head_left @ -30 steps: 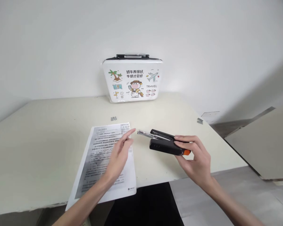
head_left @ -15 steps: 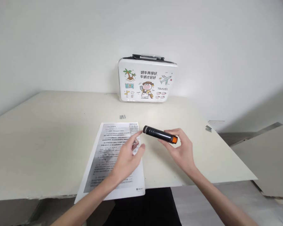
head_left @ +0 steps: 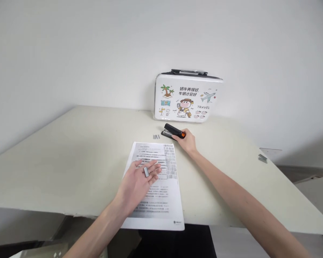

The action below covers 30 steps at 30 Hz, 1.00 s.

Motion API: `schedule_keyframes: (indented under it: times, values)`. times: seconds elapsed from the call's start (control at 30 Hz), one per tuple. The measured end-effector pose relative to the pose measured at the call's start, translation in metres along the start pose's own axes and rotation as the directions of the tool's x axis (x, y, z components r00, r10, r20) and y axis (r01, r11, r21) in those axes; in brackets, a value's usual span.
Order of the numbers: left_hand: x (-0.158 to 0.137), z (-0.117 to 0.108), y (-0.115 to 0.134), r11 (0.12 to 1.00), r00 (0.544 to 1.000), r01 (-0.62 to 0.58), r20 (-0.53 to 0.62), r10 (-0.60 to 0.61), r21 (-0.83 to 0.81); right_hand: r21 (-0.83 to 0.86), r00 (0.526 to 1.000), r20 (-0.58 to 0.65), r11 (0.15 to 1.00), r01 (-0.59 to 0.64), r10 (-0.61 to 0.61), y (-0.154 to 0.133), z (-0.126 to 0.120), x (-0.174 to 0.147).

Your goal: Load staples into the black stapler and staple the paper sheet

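Observation:
My right hand (head_left: 187, 140) grips a black stapler (head_left: 174, 131) by its orange-marked rear end. The stapler sits at the tabletop beyond the paper, its front end pointing left with a gap between its arms. My left hand (head_left: 137, 182) is palm up over the printed sheet (head_left: 156, 222), fingers spread and slightly curled. A small grey strip of staples (head_left: 146, 172) lies across those fingers. More staple strips (head_left: 156, 137) rest on the table just left of the stapler.
A white cartoon-printed case (head_left: 187, 96) with a black handle stands against the wall at the back. Other grey staple strips (head_left: 262, 158) lie near the right edge of the table (head_left: 70, 161).
My right hand has carried the stapler away from me to the table near the staple strips. My left hand has left the stapler's front and turned palm up, showing a strip of staples.

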<state>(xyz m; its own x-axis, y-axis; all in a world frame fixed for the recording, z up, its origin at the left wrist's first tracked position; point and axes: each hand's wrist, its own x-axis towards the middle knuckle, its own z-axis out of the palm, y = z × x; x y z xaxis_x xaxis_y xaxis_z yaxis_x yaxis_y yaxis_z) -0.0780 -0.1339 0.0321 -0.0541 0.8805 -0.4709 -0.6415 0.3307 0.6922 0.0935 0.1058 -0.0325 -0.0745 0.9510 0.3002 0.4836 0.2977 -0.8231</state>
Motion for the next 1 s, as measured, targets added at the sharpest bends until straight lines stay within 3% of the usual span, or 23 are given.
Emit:
schedule_keyframes:
  times: [0.1,0.17,0.23,0.3,0.37,0.4,0.47,0.67,0.77,0.83,0.87,0.93,1.0]
  values:
    - [-0.001,0.002,0.001,0.999,0.999,-0.022,0.040,0.021,0.034,0.005,0.999,-0.011,0.999,0.046,-0.046,-0.008,-0.005,-0.005]
    - [0.001,0.006,0.000,0.998,0.995,-0.044,0.089,0.039,0.053,0.012,0.980,-0.063,0.981,0.192,-0.191,-0.022,-0.017,-0.024]
    - [0.004,0.013,-0.003,0.995,0.988,-0.062,0.145,0.050,0.074,0.045,0.914,-0.049,0.913,0.405,-0.403,-0.040,-0.036,-0.054]
    - [0.008,0.024,-0.006,0.993,0.979,-0.062,0.200,0.041,0.096,0.099,0.800,0.167,0.817,0.568,-0.576,-0.057,-0.055,-0.086]
    - [0.011,0.040,-0.010,0.992,0.969,-0.038,0.248,0.006,0.124,0.076,0.690,0.304,0.738,0.670,-0.657,-0.067,-0.073,-0.114]
    - [0.013,0.050,-0.012,0.990,0.964,-0.021,0.267,-0.018,0.142,0.050,0.665,0.340,0.719,0.693,-0.665,-0.069,-0.080,-0.124]
    - [0.015,0.069,-0.017,0.983,0.953,0.016,0.296,-0.071,0.184,-0.001,0.657,0.361,0.705,0.709,-0.661,-0.067,-0.094,-0.135]
    - [0.024,0.110,-0.040,0.968,0.903,0.059,0.400,-0.156,0.245,-0.126,0.707,0.250,0.702,0.701,-0.662,-0.040,-0.143,-0.137]
    - [0.025,0.111,-0.042,0.930,0.906,-0.015,0.398,-0.143,0.368,-0.257,0.776,0.202,0.732,0.631,-0.598,-0.006,-0.179,-0.129]
    - [0.025,0.103,-0.036,0.824,0.927,-0.175,0.371,-0.046,0.539,-0.385,0.849,0.124,0.763,0.519,-0.514,0.029,-0.206,-0.121]
    - [0.025,0.096,-0.031,0.714,0.930,-0.275,0.367,0.027,0.644,-0.448,0.879,0.071,0.772,0.451,-0.472,0.049,-0.220,-0.116]
    - [0.027,0.076,-0.020,0.362,0.898,-0.439,0.410,0.159,0.822,-0.544,0.932,-0.020,0.786,0.293,-0.362,0.089,-0.247,-0.108]
    - [0.033,0.050,-0.009,0.004,0.821,-0.529,0.511,0.255,0.849,-0.611,0.959,-0.124,0.781,0.129,-0.255,0.124,-0.269,-0.102]
